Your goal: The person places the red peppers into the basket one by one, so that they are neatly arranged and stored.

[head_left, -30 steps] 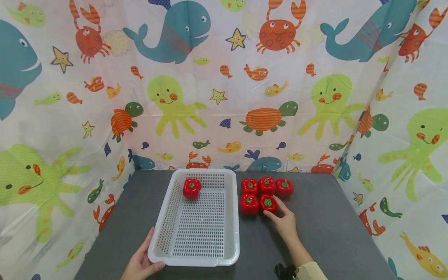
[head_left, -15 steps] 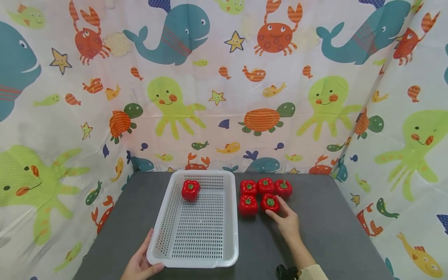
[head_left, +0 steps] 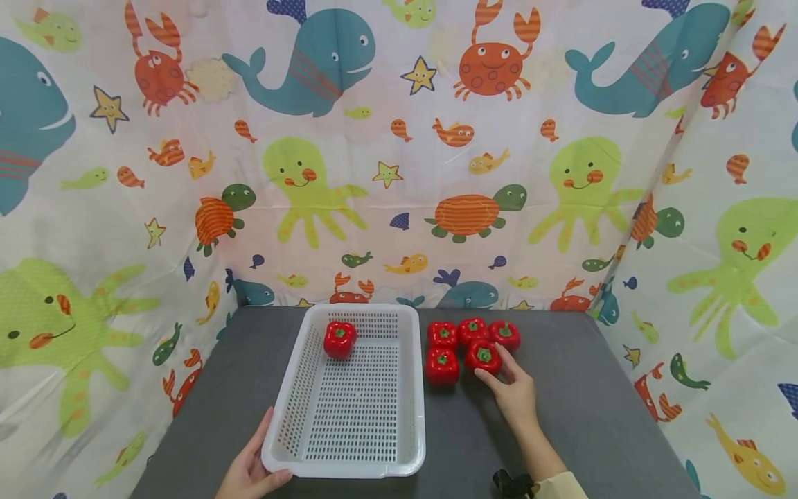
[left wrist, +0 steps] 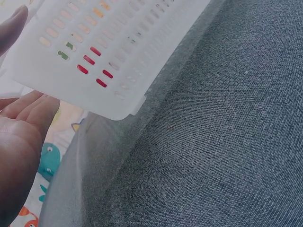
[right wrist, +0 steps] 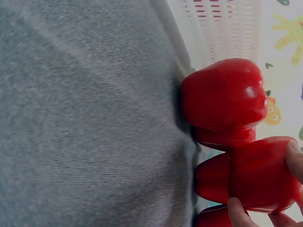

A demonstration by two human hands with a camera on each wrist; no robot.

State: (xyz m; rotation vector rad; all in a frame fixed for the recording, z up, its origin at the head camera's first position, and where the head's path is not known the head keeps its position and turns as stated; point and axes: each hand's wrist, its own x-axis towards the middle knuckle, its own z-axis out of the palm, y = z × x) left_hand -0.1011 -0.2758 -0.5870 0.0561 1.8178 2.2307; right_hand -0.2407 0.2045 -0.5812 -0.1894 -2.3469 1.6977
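My right hand [head_left: 516, 398] grips a red bell pepper [head_left: 483, 357] between thumb and fingers. In the right wrist view this bell pepper [right wrist: 260, 175] is off the grey table, higher than the ones behind it. Thumb and fingers of my left hand [head_left: 249, 464] hold the near left corner of a white perforated plastic basket [head_left: 406, 464]. One red bell pepper [head_left: 339, 339] lies inside, towards the basket's back left. Right of the basket stand more bell peppers: one in front [head_left: 442, 367] and a back row of three, whose middle one [head_left: 472, 329] is partly covered by the held one.
A grey cloth [head_left: 598, 416] covers the table. Behind and at both sides hangs a curtain [head_left: 399, 159] printed with sea animals. A dark strapped object [head_left: 512, 483] sits at the right wrist by the cuff.
The gripped bell pepper has shifted slightly right and up, away from its left neighbour, along with my right hand. The left hand stays at the basket corner. The head view tilted slightly.
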